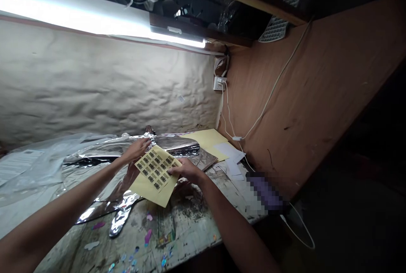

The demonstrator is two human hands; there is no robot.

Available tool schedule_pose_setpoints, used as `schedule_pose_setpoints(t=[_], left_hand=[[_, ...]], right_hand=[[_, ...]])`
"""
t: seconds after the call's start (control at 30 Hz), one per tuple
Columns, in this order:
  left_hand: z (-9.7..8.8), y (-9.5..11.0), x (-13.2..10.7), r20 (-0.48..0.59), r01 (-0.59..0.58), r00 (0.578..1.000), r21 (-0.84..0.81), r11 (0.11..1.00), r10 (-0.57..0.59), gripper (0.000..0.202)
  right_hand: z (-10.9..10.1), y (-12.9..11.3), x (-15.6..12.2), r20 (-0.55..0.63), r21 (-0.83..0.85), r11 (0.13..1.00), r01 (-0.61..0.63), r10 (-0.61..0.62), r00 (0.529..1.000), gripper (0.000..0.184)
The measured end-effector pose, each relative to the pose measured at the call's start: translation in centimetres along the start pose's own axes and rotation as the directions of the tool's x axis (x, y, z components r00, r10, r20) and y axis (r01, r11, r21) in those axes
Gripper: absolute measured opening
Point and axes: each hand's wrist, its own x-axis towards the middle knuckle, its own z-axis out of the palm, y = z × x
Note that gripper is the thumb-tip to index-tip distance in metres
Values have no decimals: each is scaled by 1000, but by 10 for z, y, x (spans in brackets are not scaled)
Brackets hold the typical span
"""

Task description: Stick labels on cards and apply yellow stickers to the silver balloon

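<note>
Mid-frame, I log the left hand [136, 150], fingers narrow, pinching the upper corner of a yellow paper sheet of small dark square labels [155, 176], above crumpled silver foil [177, 144]; the right hand [187, 170], fingers narrow, grips the sheet's right edge.

A small craft workshop: a paint-spattered workbench [193, 226] scattered with glitter shapes [147, 237] and spread with silver foil [177, 144], lit by a bare fluorescent tube [79, 23]. Crumpled brown paper [95, 83] lines the wall at the bench's back edge, where a wall socket [219, 83] feeds white cables [272, 87] beside a plywood panel [317, 95].
</note>
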Motion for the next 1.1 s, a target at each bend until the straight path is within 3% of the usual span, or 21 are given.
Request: schedule_pose_setpoints(t=[0.07, 0.13, 0.2, 0.23, 0.3, 0.37, 0.47, 0.53, 0.83, 1.1], left_hand=[[-5, 16, -8, 83, 0, 996, -160, 987, 13, 85], [-10, 33, -23, 313, 76, 946, -477, 876, 89, 80], [-13, 49, -40, 445, 154, 882, -583, 798, 155, 80], [-12, 55, -48, 457, 172, 877, -585, 793, 147, 80], [-9, 63, -59, 415, 181, 905, -569, 802, 90, 67], [-4, 66, -65, 338, 175, 941, -562, 808, 32, 49], [3, 66, -70, 265, 154, 964, -601, 784, 13, 39], [7, 67, -73, 247, 131, 968, -637, 760, 39, 40], [19, 70, -80, 238, 136, 971, -657, 742, 33, 42], [22, 72, -79, 175, 71, 984, -548, 834, 31, 45]], right_hand=[[-3, -2, 0, -14, -9, 1000, 4, -4, 1000, 47], [-5, -4, -2, 3, -28, 1000, 10, -10, 1000, 45], [-6, -6, -4, 61, -54, 998, 25, -22, 998, 42], [-6, -7, -5, 84, -73, 997, 38, -32, 996, 41], [-4, -8, -5, 57, -148, 984, 101, -93, 994, 40], [-1, -9, -5, -56, -287, 933, 217, -243, 968, 38], [3, -9, -3, -164, -492, 788, 369, -500, 850, 27], [4, -7, -2, -173, -549, 727, 412, -581, 795, 22], [5, -4, -3, -158, -672, 628, 393, -640, 752, 17], [5, -7, -5, -137, -810, 473, 345, -726, 674, 14]])
